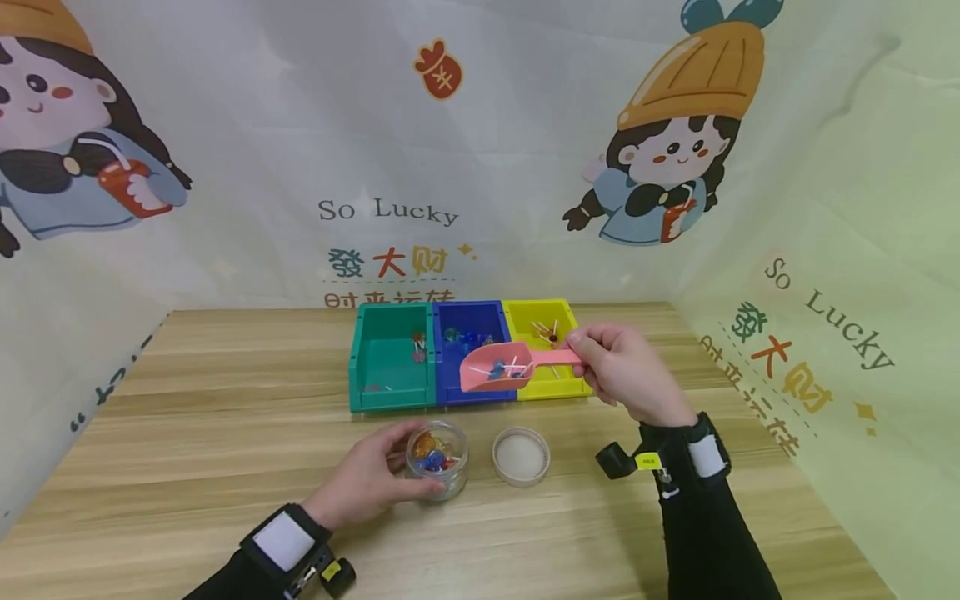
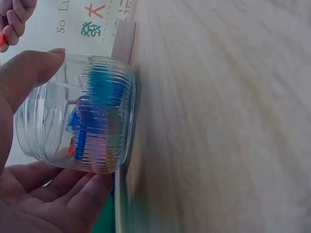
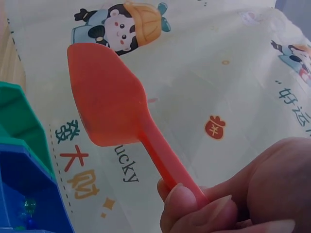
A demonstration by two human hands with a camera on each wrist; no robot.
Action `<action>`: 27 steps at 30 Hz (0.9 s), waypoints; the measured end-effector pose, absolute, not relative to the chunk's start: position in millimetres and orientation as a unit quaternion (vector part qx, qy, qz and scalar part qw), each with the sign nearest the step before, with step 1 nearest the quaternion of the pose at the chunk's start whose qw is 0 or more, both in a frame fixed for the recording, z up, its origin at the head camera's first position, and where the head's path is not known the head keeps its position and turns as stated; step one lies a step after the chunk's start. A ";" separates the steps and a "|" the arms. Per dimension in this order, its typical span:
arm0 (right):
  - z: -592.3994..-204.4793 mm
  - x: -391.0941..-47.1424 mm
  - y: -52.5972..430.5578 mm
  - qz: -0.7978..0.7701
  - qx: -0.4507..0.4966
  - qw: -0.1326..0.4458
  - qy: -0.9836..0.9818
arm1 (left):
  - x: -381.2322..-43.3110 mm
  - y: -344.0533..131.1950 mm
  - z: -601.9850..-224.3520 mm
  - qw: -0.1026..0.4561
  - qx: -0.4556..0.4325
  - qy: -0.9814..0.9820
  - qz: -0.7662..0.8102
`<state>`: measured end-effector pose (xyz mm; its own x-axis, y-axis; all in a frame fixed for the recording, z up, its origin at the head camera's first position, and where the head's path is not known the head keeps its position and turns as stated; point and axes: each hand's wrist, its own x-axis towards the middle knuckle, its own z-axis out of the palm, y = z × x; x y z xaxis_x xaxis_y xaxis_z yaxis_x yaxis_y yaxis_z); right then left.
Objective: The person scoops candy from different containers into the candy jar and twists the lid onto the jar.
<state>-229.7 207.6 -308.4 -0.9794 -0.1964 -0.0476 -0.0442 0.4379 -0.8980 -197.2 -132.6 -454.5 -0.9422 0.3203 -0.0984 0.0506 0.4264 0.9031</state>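
Note:
My right hand (image 1: 626,367) pinches the handle of a pink scoop (image 1: 480,377), held above the blue and yellow bins. Small blue pieces and white sticks lie in the scoop's bowl; the right wrist view shows the scoop (image 3: 107,97) from its underside. My left hand (image 1: 375,471) holds a clear glass jar (image 1: 450,482) on the table, thumb on one side and fingers on the other. Through the ribbed wall of the jar (image 2: 43,126) show blue, orange and pinkish pieces. The jar's mouth is uncovered, and a round lid (image 1: 521,457) lies to its right.
Behind the jar stand a green bin (image 1: 393,396), a blue bin (image 1: 476,398) and a yellow bin (image 1: 555,388), joined side by side. Small pieces lie in each of them. A printed cloth (image 1: 510,167) hangs behind and at the sides of the wooden table (image 1: 225,400).

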 end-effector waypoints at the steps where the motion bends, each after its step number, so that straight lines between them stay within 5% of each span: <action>1: -308.9 -230.0 206.4 -0.520 -0.073 0.078 0.847 | -197.2 -132.8 -454.5 0.129 0.112 0.834 0.524; 27: -318.0 -227.9 188.8 -0.414 -0.096 0.116 0.898 | -197.8 -134.4 -457.1 0.134 0.120 0.827 0.533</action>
